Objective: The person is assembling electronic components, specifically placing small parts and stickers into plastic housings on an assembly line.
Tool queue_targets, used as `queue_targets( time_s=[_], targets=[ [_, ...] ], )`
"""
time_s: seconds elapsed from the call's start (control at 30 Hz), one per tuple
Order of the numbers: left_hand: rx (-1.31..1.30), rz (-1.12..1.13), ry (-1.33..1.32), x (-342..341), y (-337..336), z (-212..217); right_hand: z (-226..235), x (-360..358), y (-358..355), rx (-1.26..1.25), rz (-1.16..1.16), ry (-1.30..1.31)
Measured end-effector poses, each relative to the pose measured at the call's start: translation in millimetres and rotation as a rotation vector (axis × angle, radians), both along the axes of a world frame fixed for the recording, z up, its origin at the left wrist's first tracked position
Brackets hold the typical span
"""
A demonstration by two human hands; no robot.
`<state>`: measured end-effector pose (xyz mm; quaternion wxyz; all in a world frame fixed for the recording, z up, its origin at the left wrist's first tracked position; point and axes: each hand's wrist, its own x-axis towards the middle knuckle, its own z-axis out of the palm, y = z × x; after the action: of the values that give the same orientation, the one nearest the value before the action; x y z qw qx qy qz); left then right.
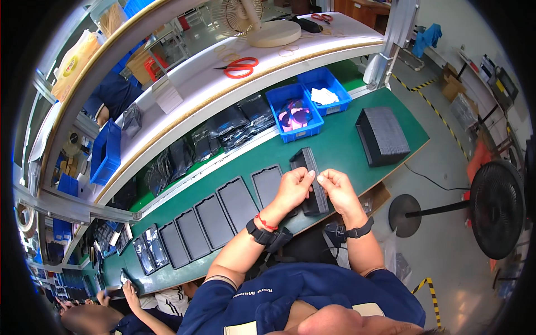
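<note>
Over a short stack of black plastic trays (304, 160), my left hand (295, 188) and my right hand (339, 191) come close together. Both have thumb and forefinger pinched, tips a little apart. Whatever sits between the fingers, if anything, is too small to make out. Left of the stack, a shallow black tray (267, 180) lies flat, partly behind my left hand. Farther left, several more shallow trays (237, 200) lie side by side on the green table (340, 127). A tall stack of black trays (385, 137) stands to the right.
Blue bins (301, 133) hold pink-and-purple pieces and white pieces. Black packets (229, 120) line the space under the shelf (335, 42), where red-handled scissors (241, 67) lie. A black floor fan (497, 195) stands right. Another person's hand (131, 296) is at lower left.
</note>
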<state>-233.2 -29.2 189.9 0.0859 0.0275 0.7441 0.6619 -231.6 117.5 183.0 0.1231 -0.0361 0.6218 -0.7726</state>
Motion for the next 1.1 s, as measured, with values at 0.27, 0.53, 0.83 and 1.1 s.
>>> queue_targets(
  time_s=[0.27,0.53,0.83,1.1],
  targets=[
    [-0.231,-0.026,-0.24,-31.5,6.2,-30.4,-4.1,-21.8,69.9,0.044,-0.19,-0.082],
    [0.11,-0.093,0.014,-36.0,58.5,-32.7,-24.9,-27.8,45.7,0.076,-0.139,0.042],
    [-0.313,0.079,0.294,-40.0,58.3,-29.8,-47.8,-53.9,128.1,0.111,-0.278,-0.215],
    [-0.883,-0.273,0.445,-33.6,14.1,-46.6,46.0,-57.4,64.0,1.169,-0.334,0.539]
  ],
)
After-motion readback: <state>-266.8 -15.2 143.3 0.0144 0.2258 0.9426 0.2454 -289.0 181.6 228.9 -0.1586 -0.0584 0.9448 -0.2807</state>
